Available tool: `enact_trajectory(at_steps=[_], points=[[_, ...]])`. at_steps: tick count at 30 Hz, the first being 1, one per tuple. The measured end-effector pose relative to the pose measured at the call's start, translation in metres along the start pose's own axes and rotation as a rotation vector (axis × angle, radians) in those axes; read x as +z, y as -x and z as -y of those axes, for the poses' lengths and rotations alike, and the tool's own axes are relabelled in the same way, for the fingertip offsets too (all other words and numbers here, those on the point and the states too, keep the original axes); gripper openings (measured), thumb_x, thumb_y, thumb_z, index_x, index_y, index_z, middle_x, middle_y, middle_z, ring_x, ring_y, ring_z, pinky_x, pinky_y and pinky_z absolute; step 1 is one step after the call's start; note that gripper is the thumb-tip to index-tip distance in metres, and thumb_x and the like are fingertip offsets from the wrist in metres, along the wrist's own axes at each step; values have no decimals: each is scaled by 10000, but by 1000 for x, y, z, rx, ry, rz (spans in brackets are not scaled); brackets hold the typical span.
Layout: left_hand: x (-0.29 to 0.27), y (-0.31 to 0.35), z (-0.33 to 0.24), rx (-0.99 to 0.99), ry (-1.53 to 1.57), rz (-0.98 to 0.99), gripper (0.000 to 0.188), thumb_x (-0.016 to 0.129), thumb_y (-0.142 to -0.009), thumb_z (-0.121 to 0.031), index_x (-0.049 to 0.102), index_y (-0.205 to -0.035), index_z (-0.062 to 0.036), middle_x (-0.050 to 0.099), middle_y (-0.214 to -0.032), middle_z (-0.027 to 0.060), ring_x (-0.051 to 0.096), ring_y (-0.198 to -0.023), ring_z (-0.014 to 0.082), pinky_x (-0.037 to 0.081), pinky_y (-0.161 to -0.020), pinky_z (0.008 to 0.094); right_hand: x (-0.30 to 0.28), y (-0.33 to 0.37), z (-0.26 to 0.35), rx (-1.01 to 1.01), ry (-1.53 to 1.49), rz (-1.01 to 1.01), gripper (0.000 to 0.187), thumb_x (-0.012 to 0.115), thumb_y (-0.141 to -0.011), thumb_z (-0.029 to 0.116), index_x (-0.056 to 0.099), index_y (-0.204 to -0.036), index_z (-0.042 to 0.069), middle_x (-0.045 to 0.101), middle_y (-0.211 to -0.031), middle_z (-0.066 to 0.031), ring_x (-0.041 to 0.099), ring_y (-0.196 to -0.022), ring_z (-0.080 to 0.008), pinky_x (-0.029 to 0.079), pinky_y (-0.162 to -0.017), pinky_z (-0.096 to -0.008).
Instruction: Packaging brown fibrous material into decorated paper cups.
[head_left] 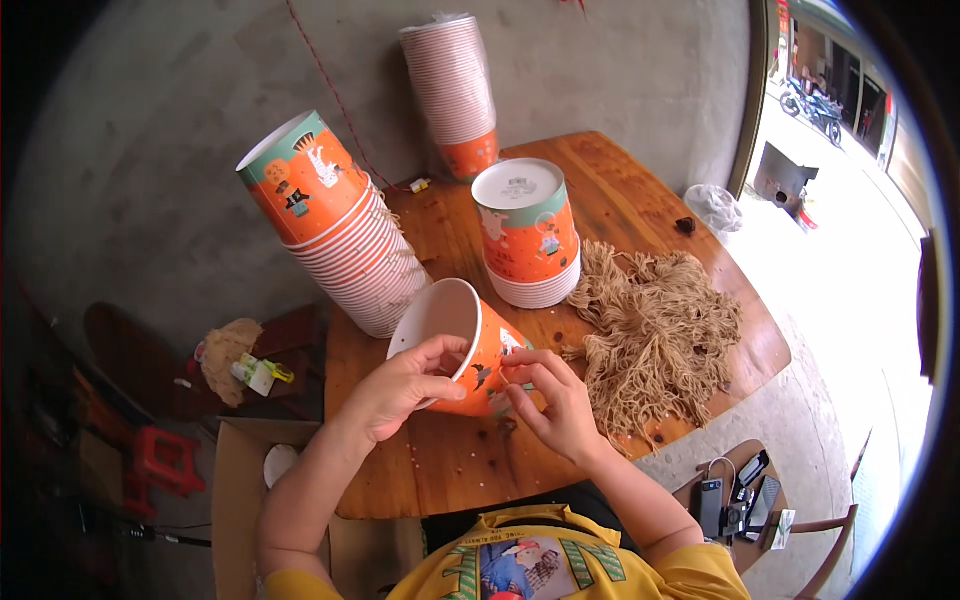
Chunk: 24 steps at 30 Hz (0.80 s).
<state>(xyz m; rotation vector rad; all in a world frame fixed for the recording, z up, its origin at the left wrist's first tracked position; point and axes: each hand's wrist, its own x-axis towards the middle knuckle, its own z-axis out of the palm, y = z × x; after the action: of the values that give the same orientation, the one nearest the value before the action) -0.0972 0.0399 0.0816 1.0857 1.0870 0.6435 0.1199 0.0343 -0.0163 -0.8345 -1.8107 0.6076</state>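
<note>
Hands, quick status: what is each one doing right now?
Left hand: closed on the rim of the orange paper cup, thumb inside.
Right hand: fingertips pinched at the cup's side; what they pinch cannot be told.

L hand (400, 385) + R hand (555, 400) grip orange paper cup (465, 345) on side, over wooden table (620, 200).

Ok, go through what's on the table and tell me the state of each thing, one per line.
Held cup: on its side, mouth toward the person, gripped by both hands.
Left hand: on the cup's rim, thumb inside.
Right hand: fingers pinching at the cup's side.
Leaning stack: upside down, tilted left.
Short stack: upside down, upright.
Wrapped stack: upside down, in clear plastic.
String pile: loose, tangled.
Table: bears all these.
</note>
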Motion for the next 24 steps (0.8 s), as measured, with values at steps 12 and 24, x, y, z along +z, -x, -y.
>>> enact_trajectory(at_steps=[12,24], points=[[3,-1,-7,-18,-180,53,454,638,-828,-7,535,-1268,-51,568,-1079,23,546,-1014,111,458,-916,265,3,-3,4,-321,223,-79,264,684,-747,-2,592,-986,61,633,-1175,-105,619,-979,-301,514,-851,-391],[3,4,-1,101,-161,32,469,609,-862,2,492,-1311,-64,564,-1059,19,541,-984,106,459,-904,259,2,-1,17,290,-326,-56,85,633,-927,81,589,-939,10,631,-745,-8,511,-608,-43,409,-542,-223]])
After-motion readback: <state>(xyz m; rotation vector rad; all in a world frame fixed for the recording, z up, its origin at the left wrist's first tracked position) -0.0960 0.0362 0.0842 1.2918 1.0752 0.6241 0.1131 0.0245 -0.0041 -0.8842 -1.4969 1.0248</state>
